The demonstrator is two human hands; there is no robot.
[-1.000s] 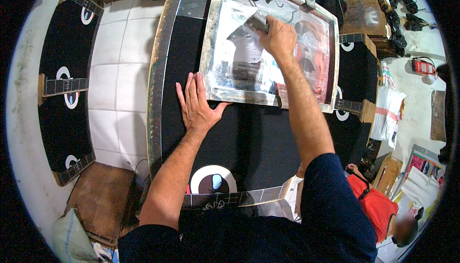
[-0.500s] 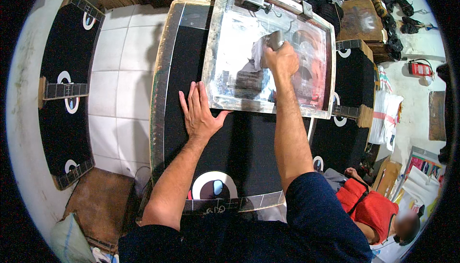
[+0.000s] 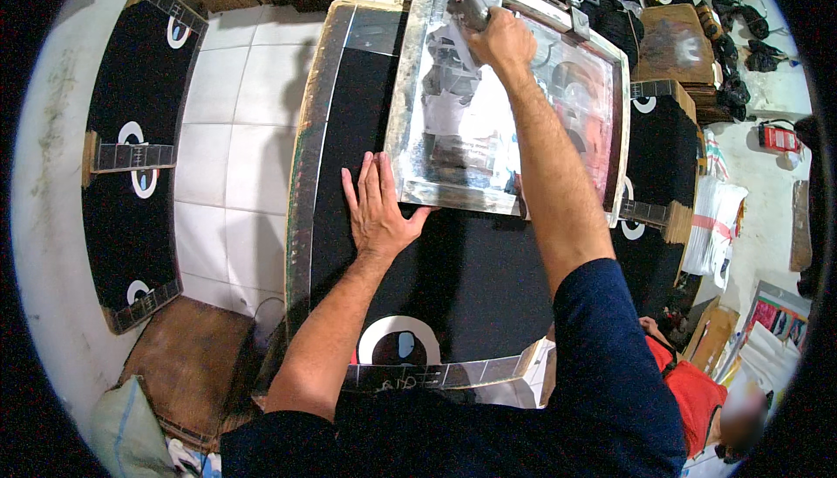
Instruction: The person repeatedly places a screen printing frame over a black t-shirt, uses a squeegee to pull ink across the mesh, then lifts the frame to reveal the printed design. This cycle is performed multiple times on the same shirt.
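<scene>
My right hand [image 3: 506, 42] is wrapped round a grey hand tool [image 3: 475, 9] near the back of a framed, translucent screen [image 3: 405, 103] with metal clamps along its far edge. Its forearm crosses the screen, hiding part of it. My left hand [image 3: 380, 216] lies open with fingers spread at the screen's lower left corner, thumb along the near edge. Beneath it is a board covered in black cloth [image 3: 462, 277], with a printed white ring [image 3: 377, 332] and dark centre near me. Pale smears and dark shapes show on the screen.
More black printed panels stand left [image 3: 122, 225] and right [image 3: 663, 147], a white tiled surface [image 3: 209, 164] between left and centre. A brown board [image 3: 174, 356] lies lower left. Folded white cloths [image 3: 711, 225] are at right. A person in red [image 3: 697, 400] is at lower right, near my sleeve.
My right hand with the tool came toward me from one second to half a second ago, and is now farther back on the screen. My left hand stays at the corner; the view shifts slightly.
</scene>
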